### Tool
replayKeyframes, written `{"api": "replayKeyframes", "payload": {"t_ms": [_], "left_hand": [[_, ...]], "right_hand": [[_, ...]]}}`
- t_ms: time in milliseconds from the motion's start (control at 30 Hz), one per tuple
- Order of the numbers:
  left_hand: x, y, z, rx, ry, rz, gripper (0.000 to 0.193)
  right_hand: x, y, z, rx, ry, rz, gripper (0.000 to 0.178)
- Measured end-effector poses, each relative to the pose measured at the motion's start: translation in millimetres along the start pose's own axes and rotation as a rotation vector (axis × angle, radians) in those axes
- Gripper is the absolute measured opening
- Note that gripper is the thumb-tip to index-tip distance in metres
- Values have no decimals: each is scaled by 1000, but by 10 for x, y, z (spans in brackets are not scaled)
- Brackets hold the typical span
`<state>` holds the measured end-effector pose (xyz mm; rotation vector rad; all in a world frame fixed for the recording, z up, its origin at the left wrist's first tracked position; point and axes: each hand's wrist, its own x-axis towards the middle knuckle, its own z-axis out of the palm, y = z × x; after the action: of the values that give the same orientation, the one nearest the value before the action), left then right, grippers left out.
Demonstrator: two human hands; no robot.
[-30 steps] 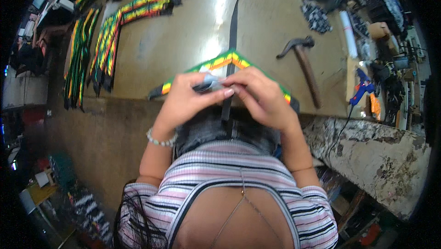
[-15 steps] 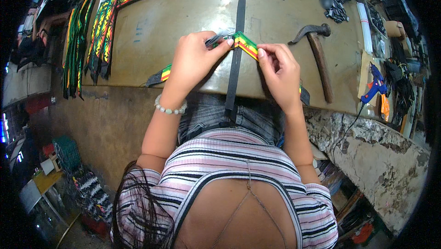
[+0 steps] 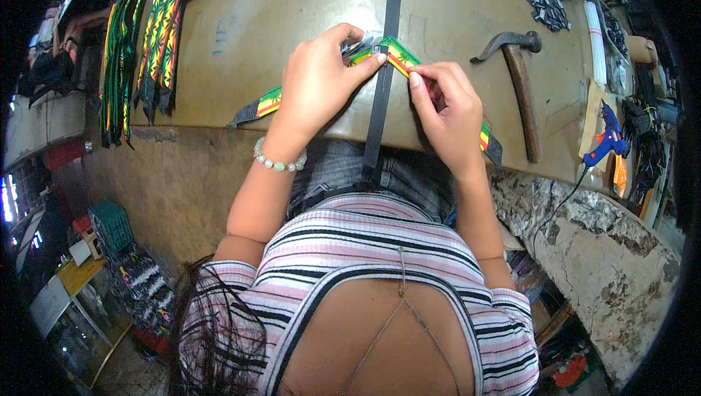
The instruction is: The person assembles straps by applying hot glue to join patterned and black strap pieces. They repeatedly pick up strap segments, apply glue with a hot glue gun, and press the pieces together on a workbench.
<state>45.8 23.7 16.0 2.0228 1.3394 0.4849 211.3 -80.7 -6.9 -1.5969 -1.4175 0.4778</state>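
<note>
My left hand is closed on a green, yellow and red patterned strap, its thumb pressed at a bend in the strap. A small grey shiny piece, its kind unclear, shows at those fingers. On the other side of the bend, my right hand pinches the same strap between thumb and forefinger. One black-tipped strap end sticks out left of my left wrist; another black-tipped end shows beside my right wrist. Beneath the bend, a long black band runs from the far table edge toward my lap.
A hammer lies right of my hands on the table. Several patterned straps are spread at the far left. Small black buckle-like pieces are piled at the far right. A blue glue gun trails its cord over the right edge.
The view has shifted slightly. Both hands keep their hold on the strap, and more of its two black-tipped ends shows beside my wrists.
</note>
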Motion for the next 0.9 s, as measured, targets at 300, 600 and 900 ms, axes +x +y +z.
{"api": "replayKeyframes", "payload": {"t_ms": [300,600,900], "left_hand": [[-5,-30,52,-36,57,42,35],[-77,-116,115,-19,85,112,24],[-92,-68,89,24,104,144,24]], "right_hand": [[12,-143,-160,-100,-160,-178,18],[-236,-242,20,-160,-407,-314,45],[404,-172,-112,-219,-314,-400,34]]}}
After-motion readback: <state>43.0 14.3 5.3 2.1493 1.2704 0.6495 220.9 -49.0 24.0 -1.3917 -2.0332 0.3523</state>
